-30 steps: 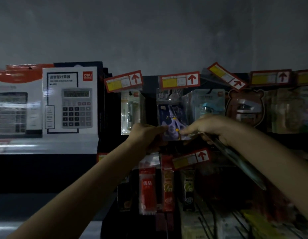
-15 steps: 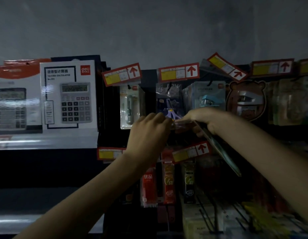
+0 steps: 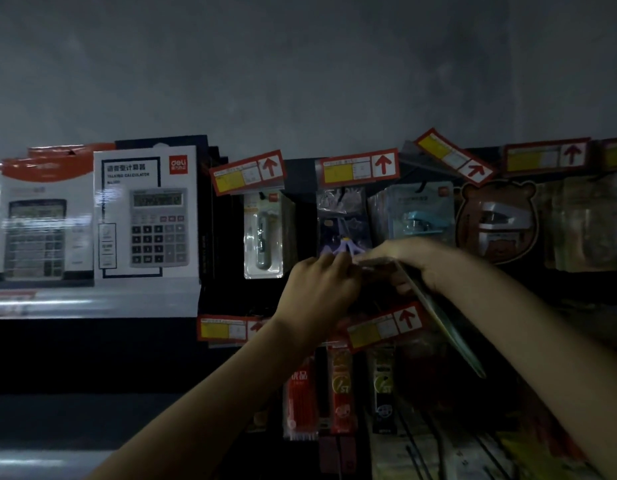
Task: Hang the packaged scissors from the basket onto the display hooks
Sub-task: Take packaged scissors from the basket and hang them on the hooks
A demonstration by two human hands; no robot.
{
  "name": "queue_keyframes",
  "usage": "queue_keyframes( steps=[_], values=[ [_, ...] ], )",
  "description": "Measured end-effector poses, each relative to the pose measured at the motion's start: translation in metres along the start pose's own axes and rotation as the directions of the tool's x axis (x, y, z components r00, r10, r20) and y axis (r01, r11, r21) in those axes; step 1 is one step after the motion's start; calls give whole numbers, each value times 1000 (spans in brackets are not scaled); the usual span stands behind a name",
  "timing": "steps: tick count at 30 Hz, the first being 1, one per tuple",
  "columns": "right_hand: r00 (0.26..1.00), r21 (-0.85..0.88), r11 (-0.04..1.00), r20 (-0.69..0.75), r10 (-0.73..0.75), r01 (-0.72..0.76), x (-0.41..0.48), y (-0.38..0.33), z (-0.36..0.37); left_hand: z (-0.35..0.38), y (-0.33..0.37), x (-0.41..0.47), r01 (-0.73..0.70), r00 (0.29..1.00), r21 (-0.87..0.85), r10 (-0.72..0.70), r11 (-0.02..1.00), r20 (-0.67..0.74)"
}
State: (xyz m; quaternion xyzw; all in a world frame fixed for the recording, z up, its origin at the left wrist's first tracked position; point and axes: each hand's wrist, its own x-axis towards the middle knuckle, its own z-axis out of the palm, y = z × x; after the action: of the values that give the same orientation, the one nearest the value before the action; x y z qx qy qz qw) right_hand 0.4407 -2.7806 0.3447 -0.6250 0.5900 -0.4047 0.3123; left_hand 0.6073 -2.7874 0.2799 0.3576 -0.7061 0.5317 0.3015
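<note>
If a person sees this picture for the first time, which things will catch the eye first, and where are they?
Two bare arms reach up from below; the left hand and right hand meet at the middle over a flat package in front of the hanging scissors pack. Red and yellow price tags with arrows run along the top of the dark rack. At the left, a white calculator box stands bright on a shelf.

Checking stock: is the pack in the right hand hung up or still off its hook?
Off the hook: the pack slants down from the right hand, edge-on.
</note>
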Motion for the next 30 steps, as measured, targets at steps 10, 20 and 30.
queue_keyframes(
  steps=[10,20,30],
  values=[
    [962,-110,966,-115,-247,234,-38,33,-24,17,1,30,33,984,-9,-30,999,175],
    [949,-34,953,-90,-301,300,-38,46,-31,39,-1,49,112,947,-15,-102,994,304],
    [943,44,946,-103,-316,322,-33,55,-33,54,-9,53,214,894,-80,-162,974,418]
  ],
)
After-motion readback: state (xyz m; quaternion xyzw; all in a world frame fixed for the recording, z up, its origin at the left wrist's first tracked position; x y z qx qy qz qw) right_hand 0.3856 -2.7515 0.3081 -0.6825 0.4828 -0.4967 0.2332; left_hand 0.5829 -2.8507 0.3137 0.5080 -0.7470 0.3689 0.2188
